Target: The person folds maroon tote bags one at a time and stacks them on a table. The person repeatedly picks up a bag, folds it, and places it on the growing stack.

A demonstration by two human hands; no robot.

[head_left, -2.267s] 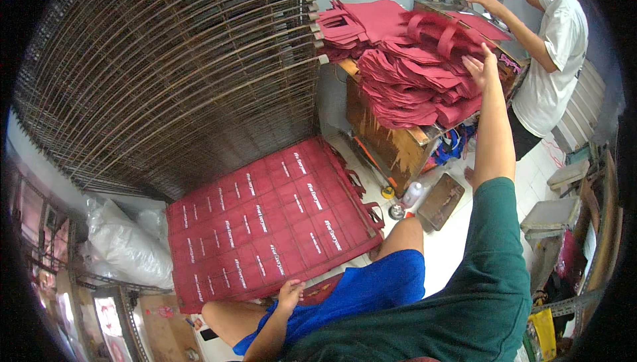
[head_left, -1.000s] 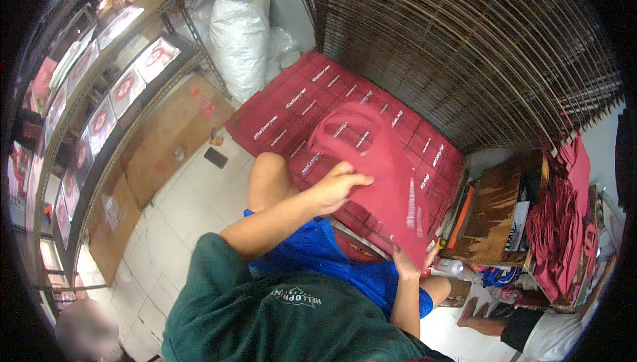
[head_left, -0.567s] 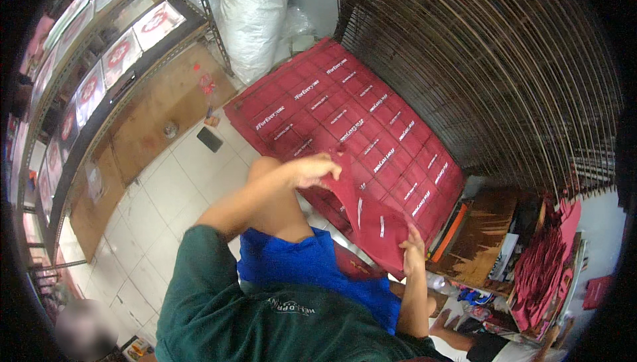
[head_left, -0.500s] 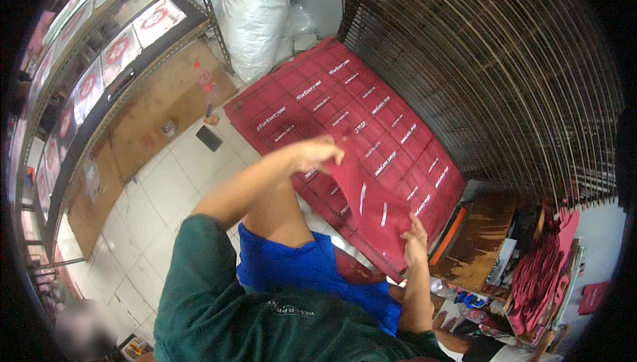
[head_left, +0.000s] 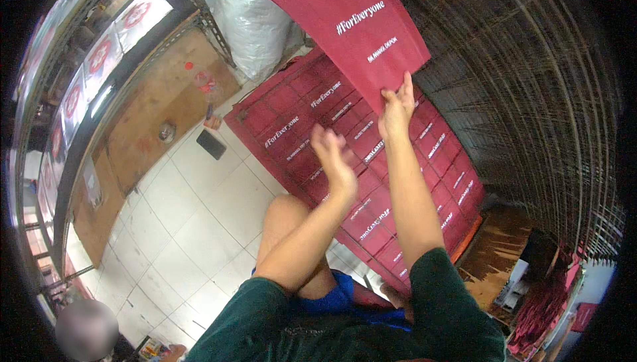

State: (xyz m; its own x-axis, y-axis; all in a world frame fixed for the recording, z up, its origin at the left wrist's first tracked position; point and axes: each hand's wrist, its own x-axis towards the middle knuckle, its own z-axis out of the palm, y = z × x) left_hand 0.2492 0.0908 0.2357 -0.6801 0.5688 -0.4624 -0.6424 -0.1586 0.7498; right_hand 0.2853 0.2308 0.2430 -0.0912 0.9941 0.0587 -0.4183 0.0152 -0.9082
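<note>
My right hand (head_left: 396, 111) is closed on the near edge of a maroon fabric sheet (head_left: 358, 20) with white printed lettering. The sheet is lifted and stretches away, its far side cut off by the upper edge of view. Below it lies a wire rack tier (head_left: 302, 106) covered with similar maroon printed sheets, a grid of thin bars showing across them. My left hand (head_left: 336, 161) hovers over that tier, apart from the lifted sheet. Its fingers are stretched out, somewhat smeared by motion, with nothing seen in them.
Many raised wire tiers (head_left: 511, 83) stand at the right. A white plastic sack (head_left: 249, 23) leans at the back. At the left, a metal shelf holds white printed sheets (head_left: 101, 60). A dark phone (head_left: 211, 144) lies on the tiled floor. Another person (head_left: 86, 332) is at lower left.
The maroon sheet, before held low between both hands over the tier, is now raised and farther away in my right hand. My left hand has let go and moved slightly nearer.
</note>
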